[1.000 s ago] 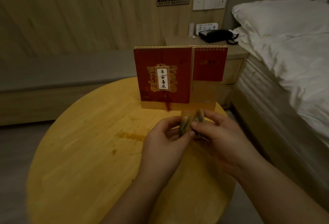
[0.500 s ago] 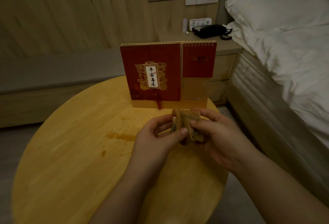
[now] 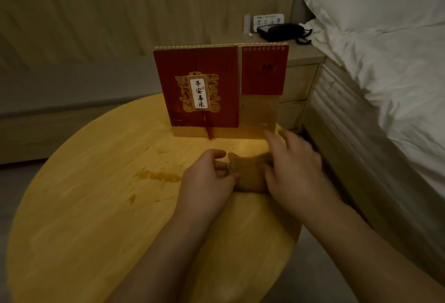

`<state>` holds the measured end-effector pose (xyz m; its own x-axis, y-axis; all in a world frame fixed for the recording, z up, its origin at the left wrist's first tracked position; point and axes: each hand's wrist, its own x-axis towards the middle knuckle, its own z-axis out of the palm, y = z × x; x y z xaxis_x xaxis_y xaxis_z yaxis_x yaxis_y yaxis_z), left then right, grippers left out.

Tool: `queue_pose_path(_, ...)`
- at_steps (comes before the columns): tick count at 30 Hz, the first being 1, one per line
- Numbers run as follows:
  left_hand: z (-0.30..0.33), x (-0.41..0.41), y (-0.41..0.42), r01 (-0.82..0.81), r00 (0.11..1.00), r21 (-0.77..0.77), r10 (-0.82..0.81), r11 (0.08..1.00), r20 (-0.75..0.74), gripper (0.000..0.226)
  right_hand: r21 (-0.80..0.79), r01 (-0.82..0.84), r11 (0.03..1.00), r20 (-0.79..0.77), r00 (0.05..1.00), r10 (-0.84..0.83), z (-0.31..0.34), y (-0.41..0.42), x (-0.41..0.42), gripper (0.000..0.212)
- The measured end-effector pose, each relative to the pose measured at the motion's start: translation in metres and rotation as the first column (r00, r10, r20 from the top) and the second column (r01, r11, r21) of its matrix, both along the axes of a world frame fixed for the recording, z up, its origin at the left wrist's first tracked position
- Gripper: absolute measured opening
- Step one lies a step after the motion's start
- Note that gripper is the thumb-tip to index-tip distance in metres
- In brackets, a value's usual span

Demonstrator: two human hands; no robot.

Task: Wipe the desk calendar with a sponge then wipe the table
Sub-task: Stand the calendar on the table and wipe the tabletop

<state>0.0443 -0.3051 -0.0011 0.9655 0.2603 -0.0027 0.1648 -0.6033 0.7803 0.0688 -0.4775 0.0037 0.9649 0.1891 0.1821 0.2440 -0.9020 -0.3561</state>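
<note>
A red and gold desk calendar [image 3: 204, 88] stands upright at the far side of the round wooden table [image 3: 84, 218], with a red tassel hanging at its base. In front of it a yellow-brown sponge [image 3: 248, 174] is held low over the table between both hands. My left hand [image 3: 207, 180] pinches the sponge's left edge with curled fingers. My right hand [image 3: 293, 170], blurred, covers and grips its right end, with fingers reaching toward the calendar's base. Whether the sponge touches the table is unclear.
A brown smear [image 3: 159, 176] and a smaller spot [image 3: 132, 198] mark the table left of my hands. A bed [image 3: 385, 74] with white bedding runs along the right. Behind the calendar stands a nightstand [image 3: 301, 81] with a black phone [image 3: 280, 31].
Both hands have lowered the sponge from chest height toward the table. My right hand has shifted forward over the sponge. The view has tilted closer to the calendar.
</note>
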Motion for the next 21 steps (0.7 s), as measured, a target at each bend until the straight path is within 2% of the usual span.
queue_pose_path(1,0.003,-0.003,0.001,0.013,1.0,0.044,-0.013,0.999,-0.008,0.057,-0.124,-0.091,0.988,0.0,0.996,0.091,-0.001,0.005,-0.004,0.06)
queue_pose_path(2,0.006,-0.007,0.005,0.025,1.0,0.079,-0.024,0.997,-0.012,0.057,-0.185,-0.201,0.962,-0.066,0.979,0.192,-0.004,0.01,-0.007,0.057)
queue_pose_path(5,0.02,-0.031,0.034,0.049,0.999,0.185,-0.05,0.982,0.003,0.052,-0.195,-0.396,0.897,-0.333,0.887,0.319,-0.022,0.016,-0.015,0.059)
queue_pose_path(10,0.028,-0.101,0.119,0.137,0.99,0.434,-0.127,0.89,-0.052,0.036,-0.217,-0.423,0.88,-0.307,0.885,0.35,-0.032,0.018,-0.001,0.06)
queue_pose_path(13,0.009,-0.137,0.16,0.138,0.989,0.466,-0.095,0.874,-0.115,0.054,-0.246,-0.445,0.861,-0.299,0.88,0.369,-0.032,0.041,0.024,0.06)
queue_pose_path(17,-0.024,-0.155,0.184,0.174,0.947,0.429,-0.032,0.887,-0.319,0.089,-0.259,-0.441,0.859,-0.338,0.875,0.347,-0.027,0.074,0.055,0.061)
queue_pose_path(19,-0.038,-0.155,0.185,0.218,0.929,0.504,-0.02,0.836,-0.37,0.095,-0.267,-0.425,0.865,-0.371,0.874,0.315,-0.027,0.083,0.06,0.061)
queue_pose_path(21,-0.047,-0.155,0.184,0.215,0.937,0.549,-0.011,0.808,-0.35,0.098,-0.267,-0.409,0.873,-0.402,0.87,0.285,-0.025,0.086,0.053,0.061)
